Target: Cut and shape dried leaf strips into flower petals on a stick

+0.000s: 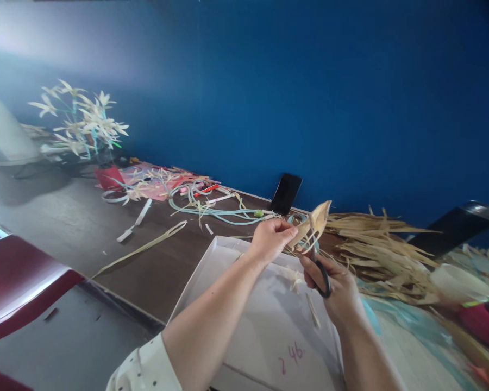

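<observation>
My left hand (274, 238) pinches one end of a dry corn husk (321, 215) in front of the blue wall. Black-handled scissors (321, 276) are in my right hand (332, 279), their blades upright against the husk. A thin strip of the husk curls apart from the larger piece at the blades. Below both hands lies a white shallow box lid (252, 320) with the number 246 written in red and a few husk scraps (313, 310) in it.
A pile of dry husks (383, 250) lies to the right, near a dark bottle (456, 228) and a white bowl (460, 282). A phone (285, 193) leans on the wall. Pale blue cords (220, 216) and a pot of husk flowers (111, 176) stand leftward.
</observation>
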Tool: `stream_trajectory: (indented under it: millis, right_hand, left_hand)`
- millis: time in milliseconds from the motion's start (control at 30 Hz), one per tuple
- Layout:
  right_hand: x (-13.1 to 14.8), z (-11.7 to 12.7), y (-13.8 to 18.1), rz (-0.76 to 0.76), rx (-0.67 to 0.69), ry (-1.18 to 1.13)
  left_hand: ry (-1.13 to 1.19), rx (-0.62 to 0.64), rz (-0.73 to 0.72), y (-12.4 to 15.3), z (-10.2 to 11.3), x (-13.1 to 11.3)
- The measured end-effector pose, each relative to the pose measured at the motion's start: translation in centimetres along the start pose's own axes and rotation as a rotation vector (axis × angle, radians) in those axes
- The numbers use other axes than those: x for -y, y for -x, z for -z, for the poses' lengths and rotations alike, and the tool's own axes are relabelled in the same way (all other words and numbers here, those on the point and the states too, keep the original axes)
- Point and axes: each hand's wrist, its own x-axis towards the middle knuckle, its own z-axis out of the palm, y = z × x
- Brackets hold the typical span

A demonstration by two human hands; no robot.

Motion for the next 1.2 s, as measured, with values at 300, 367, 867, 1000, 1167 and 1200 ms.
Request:
stream_trajectory:
  millis: [300,367,867,1000,1167,1200]
  right_hand:
    - [0.06,0.07,-0.03,0.016,0.003,0.029]
    - [-0.08,0.13,-0.06,0.01,0.006,0.024]
    - [0.13,0.1,-0.1,-0.003,-0.036,-0.006]
    - [-0.05,0.16,-0.14,-0.004,-0.034,-0.009]
    - [0.19,0.14,-0.12,-0.001,-0.042,0.0]
    - [0.28,0.12,-0.11,-0.002,-0.043,-0.001]
  left_hand:
    - [-0.041,0.086,0.0,-0.01,0.57,-0.31]
    - [-0.037,0.132,0.009,-0.08,0.73,-0.18]
    - [-0.018,0.212,0.08,-0.18,0.95,-0.16]
    - [-0.024,0.206,0.075,-0.12,0.95,-0.28]
    - [-0.051,0.196,0.075,-0.06,0.94,-0.32]
    - [-0.05,0.193,0.076,-0.06,0.92,-0.33]
